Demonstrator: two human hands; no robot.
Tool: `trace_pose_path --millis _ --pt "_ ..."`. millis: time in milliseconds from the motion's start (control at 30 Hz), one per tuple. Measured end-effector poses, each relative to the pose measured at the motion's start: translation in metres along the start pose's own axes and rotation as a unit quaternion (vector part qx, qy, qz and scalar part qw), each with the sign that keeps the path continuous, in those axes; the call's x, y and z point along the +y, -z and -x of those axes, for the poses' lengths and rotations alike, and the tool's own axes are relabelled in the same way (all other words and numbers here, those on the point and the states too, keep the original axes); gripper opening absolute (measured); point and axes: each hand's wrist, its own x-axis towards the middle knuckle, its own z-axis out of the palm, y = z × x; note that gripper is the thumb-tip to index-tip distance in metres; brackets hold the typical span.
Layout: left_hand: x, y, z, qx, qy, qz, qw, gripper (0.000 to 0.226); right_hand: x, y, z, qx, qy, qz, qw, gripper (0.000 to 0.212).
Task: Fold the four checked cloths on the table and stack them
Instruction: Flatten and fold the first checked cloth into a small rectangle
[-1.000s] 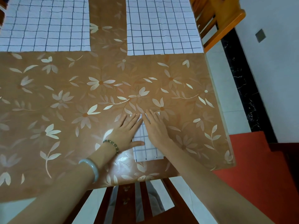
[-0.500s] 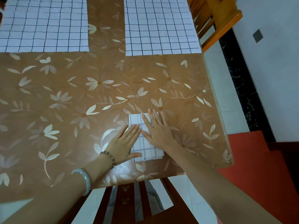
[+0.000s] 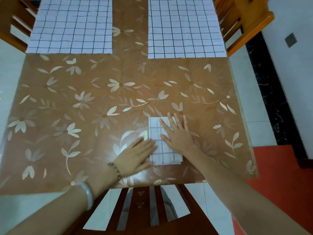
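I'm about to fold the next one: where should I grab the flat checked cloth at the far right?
Likely its two near corners, pinched from your side. The far-right cloth lies flat and spread, its straight near edge faces you, and its far end runs out of view.

The table carries a glossy brown cover printed with pale flowers and leaves. A light reflection sits near its front edge. One orange wooden chair stands at the far left corner, a second orange chair at the far right. A dark slatted chair stands at the near edge. The floor is pale tile. A black marble strip separates it from the white wall.
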Motion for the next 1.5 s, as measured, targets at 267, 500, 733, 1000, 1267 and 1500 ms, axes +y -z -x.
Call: trace_pose_path --millis 267,500,733,1000,1267,1500 --pt "-0.007 -0.004 -0.054 -0.037 0.145 -0.027 0.988 0.085 -0.001 0.000 0.001 0.004 -0.001 -0.002 1.000 0.062" --pt "-0.019 0.007 -0.065 -0.081 0.176 -0.074 0.978 0.123 -0.004 0.004 0.017 -0.003 -0.004 -0.012 1.000 0.068" --pt "-0.017 0.014 -0.068 -0.094 0.172 -0.049 0.979 0.130 0.001 -0.006 0.099 -0.020 0.007 -0.028 0.999 0.075" --pt "-0.028 0.047 -0.098 0.016 0.236 0.126 0.963 0.048 -0.014 0.025 0.071 0.099 -0.071 -0.109 0.987 0.027" --pt "-0.036 0.063 -0.125 -0.059 0.321 0.222 0.919 0.071 -0.013 0.018 0.072 0.116 -0.095 -0.135 0.979 0.026" --pt "-0.017 0.092 -0.105 -0.026 0.261 0.319 0.911 0.024 -0.009 0.061 0.050 0.053 -0.239 -0.497 0.832 0.075"
